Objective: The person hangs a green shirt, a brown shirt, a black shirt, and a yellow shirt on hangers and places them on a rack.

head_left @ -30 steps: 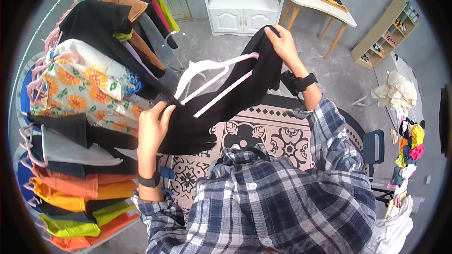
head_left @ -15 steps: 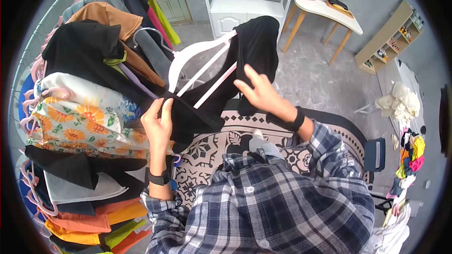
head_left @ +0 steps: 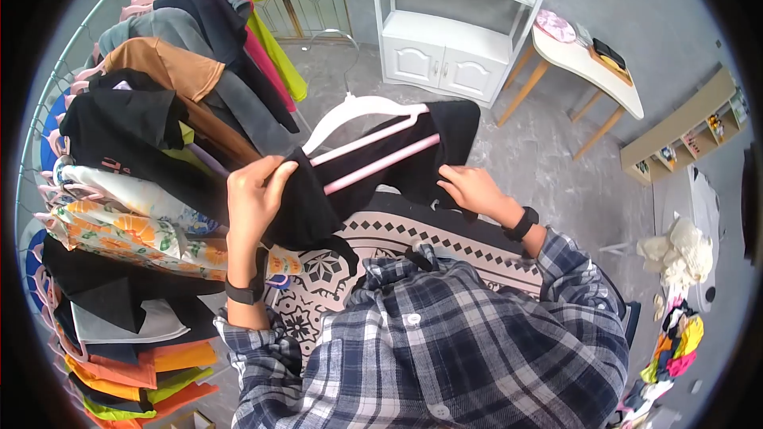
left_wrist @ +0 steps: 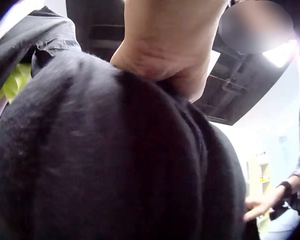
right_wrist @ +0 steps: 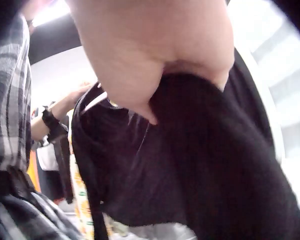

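View from the head, read from wearer outward. In the foreground, a plaid shirt (head_left: 477,342) covers the person's chest and both forearms. The left hand (head_left: 253,191) is closed around one bunched end of a black garment (head_left: 453,131), fingers curled over the cloth where it meets the near tip of the hanger (head_left: 358,107). This grip appears to steady hanger and cloth together, keeping the hanger roughly level at chest height. The right hand (head_left: 470,188) pinches the garment's lower edge below the opposite end. The right wrist view shows dark fabric running out from under the thumb, seemingly to draw the cloth straight beneath the pink bars. The garment thus hangs in the air between the two hands, draped over the hanger, whose wire hook points away from the body. Below lies a patterned rug (head_left: 445,238). To the left, a curved clothes rail (head_left: 48,87) carries many hung tops, just beside the left hand. Farther off stand a white cupboard (head_left: 441,63), a white tabletop (head_left: 588,63) on wooden legs and an open shelf unit (head_left: 683,139). No brand, label or writing is legible.
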`<move>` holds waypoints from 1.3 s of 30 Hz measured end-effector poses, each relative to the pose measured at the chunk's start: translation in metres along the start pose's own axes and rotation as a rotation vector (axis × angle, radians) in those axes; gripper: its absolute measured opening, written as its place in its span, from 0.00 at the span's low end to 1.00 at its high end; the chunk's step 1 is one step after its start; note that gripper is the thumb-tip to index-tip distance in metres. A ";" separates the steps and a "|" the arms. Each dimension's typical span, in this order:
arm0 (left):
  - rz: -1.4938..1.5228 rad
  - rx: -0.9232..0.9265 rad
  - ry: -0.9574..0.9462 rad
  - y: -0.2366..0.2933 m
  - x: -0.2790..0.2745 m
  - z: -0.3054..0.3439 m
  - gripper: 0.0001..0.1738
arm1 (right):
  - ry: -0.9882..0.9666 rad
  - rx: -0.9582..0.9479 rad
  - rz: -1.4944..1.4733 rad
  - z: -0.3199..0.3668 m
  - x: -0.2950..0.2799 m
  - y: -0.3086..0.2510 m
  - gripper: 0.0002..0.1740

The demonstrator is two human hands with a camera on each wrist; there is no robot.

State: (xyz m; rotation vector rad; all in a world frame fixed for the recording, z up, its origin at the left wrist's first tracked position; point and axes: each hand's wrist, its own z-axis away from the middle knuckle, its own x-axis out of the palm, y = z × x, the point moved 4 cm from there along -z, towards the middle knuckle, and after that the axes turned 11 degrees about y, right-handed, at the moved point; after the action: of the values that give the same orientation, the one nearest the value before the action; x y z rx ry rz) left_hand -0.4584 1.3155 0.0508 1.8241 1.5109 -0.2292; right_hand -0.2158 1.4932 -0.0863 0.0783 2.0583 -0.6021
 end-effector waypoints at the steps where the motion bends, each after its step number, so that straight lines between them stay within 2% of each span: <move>1: 0.003 -0.001 0.017 0.001 0.002 -0.007 0.09 | -0.035 -0.028 -0.072 -0.009 0.000 0.009 0.16; 2: 0.007 -0.002 0.034 0.002 0.005 -0.014 0.09 | -0.070 -0.056 -0.143 -0.017 -0.001 0.021 0.19; 3: -0.012 -0.007 0.027 0.003 0.010 -0.019 0.08 | -0.185 -0.060 -0.233 -0.024 -0.014 0.025 0.30; 4: -0.020 -0.014 0.032 0.007 0.019 -0.026 0.08 | -0.276 -0.105 -0.223 -0.026 -0.034 0.038 0.35; 5: 0.002 0.030 0.027 0.017 0.042 -0.043 0.08 | -0.338 -0.175 -0.175 -0.031 -0.070 0.057 0.30; 6: 0.024 0.075 0.023 0.032 0.072 -0.061 0.08 | -0.408 0.056 -0.239 -0.041 -0.119 0.077 0.22; 7: 0.066 0.106 0.037 0.053 0.107 -0.082 0.08 | -0.192 0.053 -0.231 -0.044 -0.167 0.115 0.16; 8: 0.081 0.154 0.050 0.076 0.149 -0.104 0.08 | 0.062 0.222 -0.252 -0.039 -0.218 0.159 0.13; 9: 0.099 0.214 0.067 0.102 0.196 -0.128 0.08 | 0.381 0.101 -0.007 -0.031 -0.271 0.207 0.12; 10: 0.118 0.274 0.084 0.133 0.248 -0.153 0.09 | 0.555 -0.100 0.142 -0.023 -0.320 0.247 0.12; 12: 0.147 0.270 0.030 0.207 0.363 -0.206 0.09 | 0.453 -0.122 0.021 -0.001 -0.383 0.373 0.14; 14: 0.275 0.290 0.035 0.286 0.495 -0.254 0.09 | 0.222 0.166 -0.117 0.036 -0.437 0.515 0.16; 15: 0.361 0.218 -0.036 0.328 0.567 -0.273 0.08 | -0.002 0.399 -0.049 0.061 -0.463 0.607 0.20; 16: 0.406 0.227 -0.065 0.374 0.642 -0.289 0.08 | 0.449 0.094 -0.077 0.100 -0.493 0.649 0.12; 17: 0.441 0.216 -0.106 0.417 0.719 -0.303 0.08 | 0.508 0.130 -0.047 0.139 -0.524 0.709 0.11; 18: 0.478 0.279 -0.128 0.467 0.792 -0.313 0.09 | 0.453 0.205 -0.027 0.183 -0.550 0.786 0.10; 20: 0.505 0.323 -0.215 0.553 0.940 -0.326 0.08 | 0.643 0.349 -0.041 0.265 -0.603 0.882 0.11; 23: 0.587 0.400 -0.165 0.662 1.117 -0.344 0.09 | 0.668 0.612 -0.102 0.349 -0.680 1.023 0.12; 24: 0.624 0.386 -0.175 0.691 1.164 -0.355 0.10 | 0.722 0.615 -0.111 0.362 -0.705 1.056 0.12; 26: 0.694 0.468 -0.066 0.743 1.229 -0.385 0.14 | 0.806 0.638 -0.059 0.375 -0.754 1.106 0.11; 27: 0.727 0.481 -0.086 0.761 1.252 -0.400 0.19 | 0.866 0.643 -0.005 0.379 -0.775 1.122 0.11; 28: 0.763 0.513 -0.075 0.774 1.265 -0.414 0.21 | 0.926 0.647 0.049 0.380 -0.791 1.132 0.10; 30: 0.782 0.537 -0.090 0.782 1.272 -0.426 0.22 | 1.039 0.547 0.344 0.375 -0.818 1.130 0.15; 32: 0.851 0.562 -0.186 0.785 1.282 -0.440 0.24 | 1.058 0.595 0.461 0.372 -0.850 1.133 0.15; 34: 0.875 0.584 -0.230 0.785 1.299 -0.456 0.25 | 1.104 0.534 0.496 0.341 -0.870 1.125 0.14; 35: 0.921 0.537 -0.227 0.786 1.307 -0.464 0.25 | 1.105 0.479 0.574 0.323 -0.877 1.125 0.14; 36: 0.935 0.569 -0.259 0.786 1.319 -0.475 0.29 | 1.106 0.424 0.651 0.303 -0.883 1.126 0.13; 38: 1.072 0.417 -0.313 0.793 1.341 -0.490 0.35 | 1.076 0.336 0.636 0.255 -0.887 1.132 0.12; 39: 1.057 0.472 -0.303 0.796 1.354 -0.497 0.40 | 1.061 0.280 0.624 0.232 -0.889 1.137 0.12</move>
State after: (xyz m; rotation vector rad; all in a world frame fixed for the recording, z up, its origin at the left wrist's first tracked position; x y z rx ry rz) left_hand 0.4992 2.6540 -0.0261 2.5523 0.1616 -0.3260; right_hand 0.7776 2.5475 0.1078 1.4025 2.6903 -0.4730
